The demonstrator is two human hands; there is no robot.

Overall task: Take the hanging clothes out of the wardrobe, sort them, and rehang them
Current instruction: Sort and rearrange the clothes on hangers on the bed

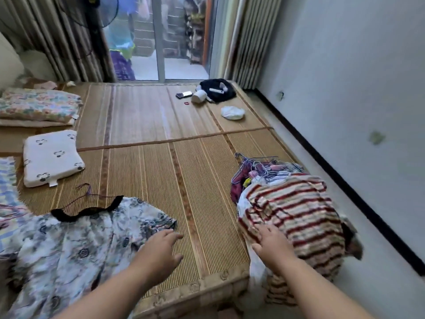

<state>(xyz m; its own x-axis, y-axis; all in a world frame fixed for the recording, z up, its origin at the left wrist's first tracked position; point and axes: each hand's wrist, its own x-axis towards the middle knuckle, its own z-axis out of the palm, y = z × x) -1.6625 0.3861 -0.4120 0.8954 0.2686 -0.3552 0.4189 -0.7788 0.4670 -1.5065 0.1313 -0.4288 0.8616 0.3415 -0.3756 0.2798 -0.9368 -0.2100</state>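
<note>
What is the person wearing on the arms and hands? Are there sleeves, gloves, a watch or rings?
Nothing shows on them. The left hand and right hand are bare, without gloves, and I see no ring. Both forearms are bare as far as the picture's edge: no sleeve, watch or bracelet is in view.

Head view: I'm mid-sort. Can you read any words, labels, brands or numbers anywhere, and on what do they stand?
No text can be read in this view.
White tag on the small white pillow: too small to read.
Corner tag on the floral pillow: too small to read.
</note>
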